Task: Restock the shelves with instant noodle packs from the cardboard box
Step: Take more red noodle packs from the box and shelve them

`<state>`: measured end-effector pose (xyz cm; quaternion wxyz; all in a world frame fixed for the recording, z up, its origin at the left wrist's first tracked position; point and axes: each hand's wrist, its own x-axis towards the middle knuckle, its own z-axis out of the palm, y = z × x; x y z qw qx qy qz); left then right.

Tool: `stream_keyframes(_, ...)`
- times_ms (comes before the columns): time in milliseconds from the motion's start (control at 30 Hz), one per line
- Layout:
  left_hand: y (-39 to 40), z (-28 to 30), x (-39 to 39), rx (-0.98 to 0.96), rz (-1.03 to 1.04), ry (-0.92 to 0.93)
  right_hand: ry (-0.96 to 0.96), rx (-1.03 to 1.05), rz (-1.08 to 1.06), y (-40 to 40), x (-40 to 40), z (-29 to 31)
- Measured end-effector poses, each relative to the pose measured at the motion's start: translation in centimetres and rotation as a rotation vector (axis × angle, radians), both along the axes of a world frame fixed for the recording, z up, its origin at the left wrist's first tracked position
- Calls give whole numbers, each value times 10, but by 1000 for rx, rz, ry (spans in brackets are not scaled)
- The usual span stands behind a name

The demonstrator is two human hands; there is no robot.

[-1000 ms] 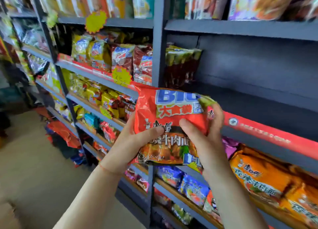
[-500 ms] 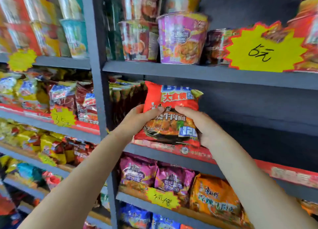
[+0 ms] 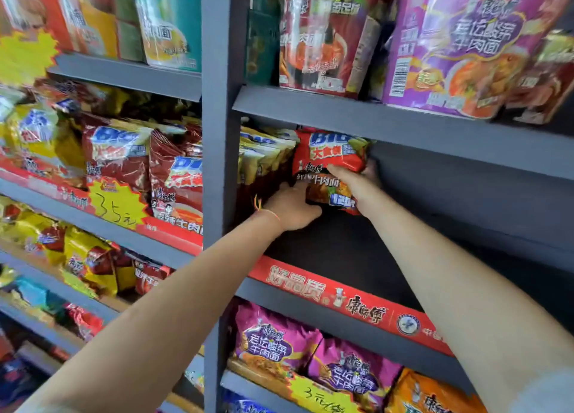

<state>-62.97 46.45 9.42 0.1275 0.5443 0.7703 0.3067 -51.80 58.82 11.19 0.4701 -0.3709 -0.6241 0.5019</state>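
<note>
A red instant noodle pack point(image 3: 334, 154) stands upright deep on the dark grey shelf point(image 3: 341, 251), pressed against a row of yellow-edged packs point(image 3: 264, 161) to its left. My left hand point(image 3: 292, 209) holds the pack's lower left corner, thumb on its front. My right hand point(image 3: 354, 179) grips its right side, thumb across the front and fingers behind. The cardboard box is out of sight.
A grey upright post point(image 3: 217, 164) divides the bays. Cup noodles point(image 3: 459, 46) fill the shelf above, purple packs point(image 3: 273, 341) the one below. The left bay holds red and yellow packs point(image 3: 118, 157). The shelf's right part is bare.
Both hands have pushed the red pack from the shelf's front edge back and left against the row of packs. The camera has moved closer to the shelves.
</note>
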Motion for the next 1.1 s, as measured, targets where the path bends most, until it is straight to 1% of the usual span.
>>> stream_keyframes(67, 7, 2, 3, -15, -43, 6, -181, 56, -20, 20, -2, -12)
stream_keyframes(133, 15, 6, 8, -34, -78, -1, -358, 160, -17, 48, -4, -26)
stream_keyframes(200, 22, 8, 12, -61, -83, -8, -507, 230, -27, 74, -7, -37)
stream_keyframes(267, 27, 7, 15, -65, -70, -3, -544, 261, 12, 82, -11, -38)
stream_keyframes(333, 30, 4, 15, -75, -65, 12, -554, 269, -11, 36, -10, -16)
stream_keyframes(400, 31, 3, 14, -97, -72, 27, -542, 213, -50, 24, -7, -11)
stream_keyframes(467, 30, 3, 14, -100, -85, 37, -573, 166, -75, 16, -2, -9)
stream_keyframes(567, 28, 3, 13, -102, -89, 29, -607, 178, 11, 8, 8, -4)
stream_keyframes(733, 20, 3, 12, -66, -90, 23, -563, 63, -9, -22, 34, 14)
stream_keyframes(800, 9, 4, 19, -28, -80, 31, -534, 80, -49, -42, 43, 20)
stream_keyframes(833, 1, 4, 23, 7, -69, 35, -489, 90, -60, -53, 49, 21)
stream_keyframes(900, -22, 2, 31, 153, -23, 33, -359, 133, -46, -78, 59, 22)
stream_keyframes(967, -57, -8, 41, 356, 55, 1, -229, 210, -9, -109, 70, 15)
stream_keyframes(1033, -101, -22, 51, 530, 116, -61, -87, 283, 89, -146, 74, 2)
stream_keyframes(1100, -150, -44, 55, 594, 178, -100, 20, 319, 243, -185, 67, -18)
